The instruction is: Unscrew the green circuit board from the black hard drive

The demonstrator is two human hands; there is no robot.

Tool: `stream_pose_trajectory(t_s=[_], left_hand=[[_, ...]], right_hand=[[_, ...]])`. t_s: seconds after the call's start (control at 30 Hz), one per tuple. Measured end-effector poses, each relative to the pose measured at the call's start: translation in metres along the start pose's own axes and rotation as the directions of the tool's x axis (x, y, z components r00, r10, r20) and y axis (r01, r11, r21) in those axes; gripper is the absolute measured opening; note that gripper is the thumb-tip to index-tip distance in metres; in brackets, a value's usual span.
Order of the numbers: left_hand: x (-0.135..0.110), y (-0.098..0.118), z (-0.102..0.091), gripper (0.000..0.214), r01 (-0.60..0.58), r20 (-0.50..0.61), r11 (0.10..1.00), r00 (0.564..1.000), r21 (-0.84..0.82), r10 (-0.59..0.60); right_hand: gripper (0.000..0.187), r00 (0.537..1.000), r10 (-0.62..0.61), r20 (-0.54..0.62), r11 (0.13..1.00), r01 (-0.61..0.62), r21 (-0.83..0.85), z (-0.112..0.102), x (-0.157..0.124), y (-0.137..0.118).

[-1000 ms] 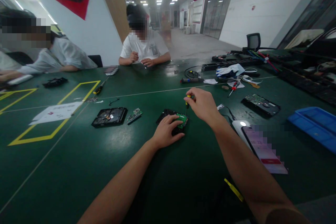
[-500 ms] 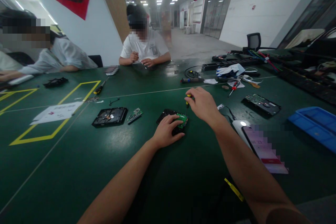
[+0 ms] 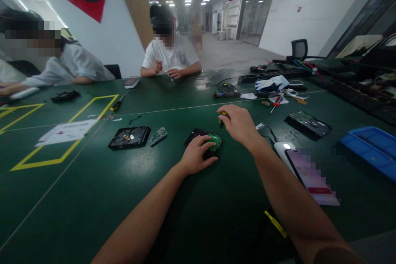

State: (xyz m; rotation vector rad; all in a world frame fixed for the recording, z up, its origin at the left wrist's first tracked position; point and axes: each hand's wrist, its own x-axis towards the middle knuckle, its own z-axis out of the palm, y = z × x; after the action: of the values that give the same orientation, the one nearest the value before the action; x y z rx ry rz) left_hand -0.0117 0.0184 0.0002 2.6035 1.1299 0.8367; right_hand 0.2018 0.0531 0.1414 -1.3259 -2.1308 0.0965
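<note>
Under my left hand (image 3: 197,156) lies a hard drive (image 3: 216,139) with a green circuit board facing up. The fingers and thumb span the drive and hold it against the table. My right hand (image 3: 239,124) grips a small yellow-and-black screwdriver (image 3: 221,123) from above. Its shaft points down at the drive's right end; whether the tip sits in a screw is too small to tell. To the left are a loose circuit board (image 3: 159,136) and another drive's black casing (image 3: 130,137).
On the right are a phone (image 3: 311,177), a hard drive (image 3: 307,123), a blue bin (image 3: 368,148) and a red screwdriver (image 3: 276,104). A yellow-handled screwdriver (image 3: 116,105) and paper (image 3: 64,132) lie left. Two people sit across the green table (image 3: 93,206).
My right hand and the screwdriver handle have shifted very slightly, with the fingers turned a little around the handle. My left hand and the hard drive stay put.
</note>
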Motion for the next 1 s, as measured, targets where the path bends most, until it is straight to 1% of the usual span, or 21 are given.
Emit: stream_pose_trajectory(t_s=[0.07, 0.13, 0.3, 0.37, 0.47, 0.53, 0.67, 0.73, 0.83, 0.9, 1.0], left_hand=[[0.0, 0.0006, -0.0002, 0.058, 0.0, 0.0, 1.0, 1.0, 0.0, 0.0], [0.0001, 0.0012, -0.0009, 0.057, -0.001, -0.001, 1.0, 1.0, -0.003, 0.001], [-0.0003, 0.001, -0.0017, 0.058, 0.0, -0.003, 1.0, 1.0, -0.008, 0.0], [-0.0006, 0.0005, -0.0014, 0.057, 0.0, -0.001, 1.0, 1.0, -0.001, 0.0], [-0.0008, 0.0, -0.0008, 0.058, 0.001, 0.0, 1.0, 1.0, 0.0, -0.001], [-0.0008, 0.0002, -0.0009, 0.059, 0.003, 0.002, 1.0, 1.0, -0.002, -0.003], [-0.0006, 0.0012, -0.0018, 0.058, 0.005, 0.004, 1.0, 1.0, 0.001, -0.005], [-0.0006, 0.0016, -0.002, 0.057, 0.005, 0.005, 1.0, 1.0, 0.004, -0.005], [-0.0007, 0.0009, -0.0012, 0.057, 0.004, 0.002, 1.0, 1.0, 0.002, -0.004], [-0.0008, -0.0004, -0.0001, 0.058, 0.002, 0.003, 1.0, 1.0, -0.003, -0.002], [-0.001, -0.0021, 0.0011, 0.059, -0.001, 0.004, 1.0, 1.0, -0.004, 0.001]], right_hand=[[0.01, 0.999, 0.04, -0.028, 0.999, -0.04, -0.02, 0.0016, 0.0, 0.0011], [0.011, 0.997, 0.066, -0.05, 0.997, -0.068, -0.031, 0.0029, -0.0002, 0.002], [0.007, 0.999, 0.007, -0.052, 1.0, -0.008, -0.011, 0.0026, -0.001, 0.0021], [0.013, 0.999, -0.003, -0.032, 1.0, 0.002, -0.009, 0.002, -0.001, 0.0015], [0.026, 1.0, -0.013, 0.011, 1.0, 0.014, -0.023, 0.0016, -0.001, 0.0009], [0.03, 1.0, -0.001, 0.013, 0.999, 0.002, -0.049, 0.0016, -0.0013, 0.0009], [0.018, 0.998, 0.053, -0.029, 0.992, -0.056, -0.114, 0.0016, -0.0027, 0.001], [0.017, 0.998, 0.06, -0.029, 0.99, -0.063, -0.125, 0.0018, -0.003, 0.001], [0.017, 1.0, 0.025, 0.005, 0.994, -0.024, -0.109, 0.0028, -0.0028, 0.0007], [0.023, 1.0, 0.006, 0.02, 0.997, -0.004, -0.08, 0.0039, -0.0024, 0.0004], [0.03, 0.999, 0.036, 0.016, 0.999, -0.036, -0.028, 0.005, -0.0017, -0.0004]])
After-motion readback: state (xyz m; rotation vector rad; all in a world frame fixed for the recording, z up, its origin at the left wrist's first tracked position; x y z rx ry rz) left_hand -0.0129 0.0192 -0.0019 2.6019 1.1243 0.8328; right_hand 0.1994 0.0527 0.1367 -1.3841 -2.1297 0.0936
